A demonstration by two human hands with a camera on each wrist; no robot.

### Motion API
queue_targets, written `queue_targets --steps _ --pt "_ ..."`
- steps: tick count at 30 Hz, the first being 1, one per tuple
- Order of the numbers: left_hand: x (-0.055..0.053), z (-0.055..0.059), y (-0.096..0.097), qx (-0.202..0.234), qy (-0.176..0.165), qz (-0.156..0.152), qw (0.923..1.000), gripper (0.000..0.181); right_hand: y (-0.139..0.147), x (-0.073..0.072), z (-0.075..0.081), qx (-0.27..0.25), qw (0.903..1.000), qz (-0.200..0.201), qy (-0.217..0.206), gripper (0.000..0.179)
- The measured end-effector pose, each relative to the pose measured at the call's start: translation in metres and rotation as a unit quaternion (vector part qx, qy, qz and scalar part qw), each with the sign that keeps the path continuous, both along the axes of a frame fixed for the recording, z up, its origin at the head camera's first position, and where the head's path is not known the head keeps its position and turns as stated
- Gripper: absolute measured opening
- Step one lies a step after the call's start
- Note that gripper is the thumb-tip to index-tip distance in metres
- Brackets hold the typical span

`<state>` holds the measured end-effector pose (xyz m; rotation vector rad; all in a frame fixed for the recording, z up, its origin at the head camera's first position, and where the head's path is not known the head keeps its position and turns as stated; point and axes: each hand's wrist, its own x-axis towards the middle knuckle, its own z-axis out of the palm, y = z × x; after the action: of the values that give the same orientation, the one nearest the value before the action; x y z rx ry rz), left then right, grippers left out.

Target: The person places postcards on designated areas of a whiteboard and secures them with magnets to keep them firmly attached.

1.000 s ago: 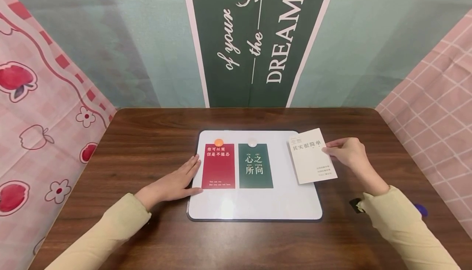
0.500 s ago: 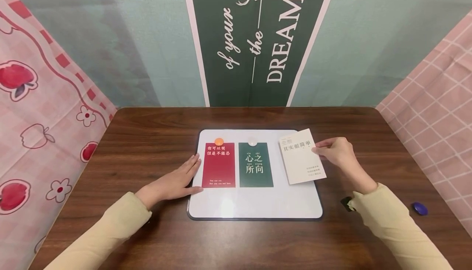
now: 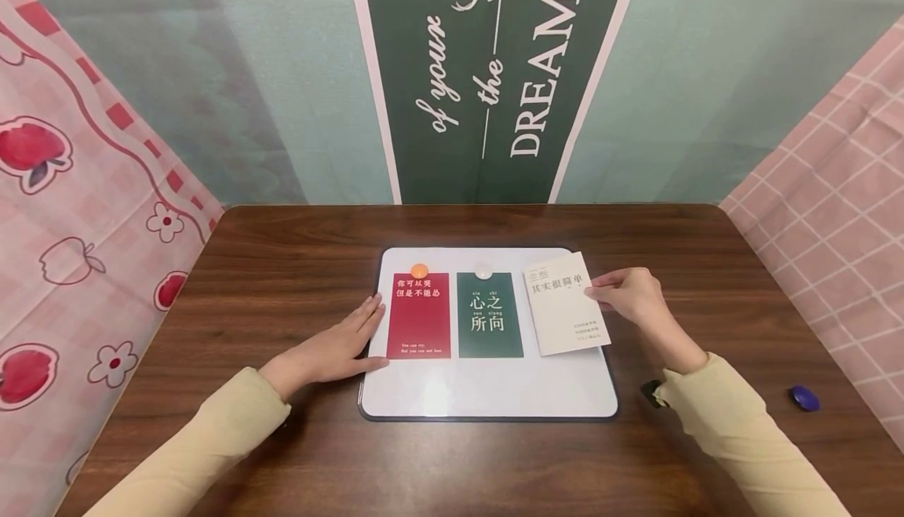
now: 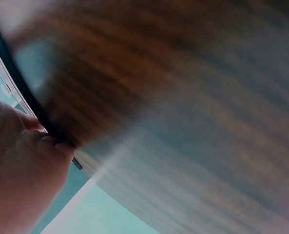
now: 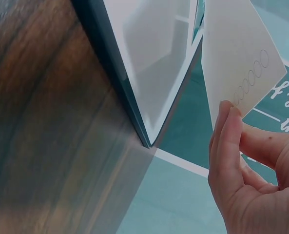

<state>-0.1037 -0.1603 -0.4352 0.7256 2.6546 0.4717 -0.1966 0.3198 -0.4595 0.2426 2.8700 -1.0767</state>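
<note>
A white card (image 3: 566,309) with printed characters is pinched by its right edge between the thumb and fingers of my right hand (image 3: 628,297). It tilts slightly above the right part of a whiteboard (image 3: 487,391). In the right wrist view, the card's back (image 5: 232,53) shows a row of small circles and stands apart from the board. On the board lie a red card (image 3: 420,321) with an orange round magnet (image 3: 420,271) and a green card (image 3: 490,329) with a white round magnet (image 3: 483,271). My left hand (image 3: 332,348) rests on the board's left edge, fingers extended.
A blue round magnet (image 3: 804,398) lies on the brown wooden table (image 3: 304,250) at the right. A small dark object (image 3: 653,394) shows by the right sleeve, partly hidden. A fabric backdrop (image 3: 282,78) hangs behind the table, with patterned cloths at both sides.
My right hand has carried the white card leftward, farther over the whiteboard and closer to the green card. The blue magnet has come out from behind the right sleeve. My left hand keeps its place.
</note>
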Motion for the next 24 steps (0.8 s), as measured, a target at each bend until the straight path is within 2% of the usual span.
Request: queue_targets --steps 3,5,7,11,13,16,18,20,22,23,24 --pt "0.0 -0.001 0.0 0.001 0.0 0.001 1.0 0.091 -0.018 0.013 0.027 -0.027 0.9993 0.005 -0.024 0.037" --pt "0.0 -0.001 0.0 0.001 0.001 0.001 1.0 0.091 -0.026 0.02 0.04 -0.043 0.9984 -0.001 -0.037 0.037" --pt "0.0 -0.002 0.001 0.0 0.002 0.001 1.0 0.091 -0.027 0.02 0.038 -0.04 0.9985 0.003 -0.037 0.037" --pt "0.0 -0.003 0.001 0.0 0.006 0.0 1.0 0.091 -0.013 0.007 0.006 -0.008 0.9998 0.009 -0.018 0.038" --pt "0.0 -0.004 0.001 -0.001 0.009 0.0 1.0 0.09 -0.01 0.007 0.0 -0.015 0.9996 0.021 -0.012 0.035" --pt "0.0 -0.005 0.001 -0.003 0.01 0.0 0.9999 0.09 -0.015 0.012 0.007 -0.034 0.9989 0.024 -0.019 0.033" --pt "0.0 -0.005 0.001 -0.004 0.012 -0.001 0.9999 0.09 -0.023 0.019 0.02 -0.047 0.9982 0.023 -0.031 0.031" --pt "0.0 -0.006 0.001 -0.004 0.012 -0.001 0.9999 0.09 -0.029 0.021 0.025 -0.036 0.9985 0.019 -0.038 0.033" --pt "0.0 -0.006 0.001 -0.004 0.014 -0.001 0.9999 0.09 -0.028 0.02 0.018 -0.016 0.9995 0.019 -0.022 0.03" --pt "0.0 -0.006 0.001 -0.003 0.015 -0.001 0.9999 0.09 -0.031 0.022 0.022 -0.008 0.9994 0.023 -0.024 0.03" --pt "0.0 -0.007 0.001 -0.004 0.015 -0.001 0.9999 0.09 -0.03 0.02 0.018 0.005 0.9995 0.026 -0.018 0.029"
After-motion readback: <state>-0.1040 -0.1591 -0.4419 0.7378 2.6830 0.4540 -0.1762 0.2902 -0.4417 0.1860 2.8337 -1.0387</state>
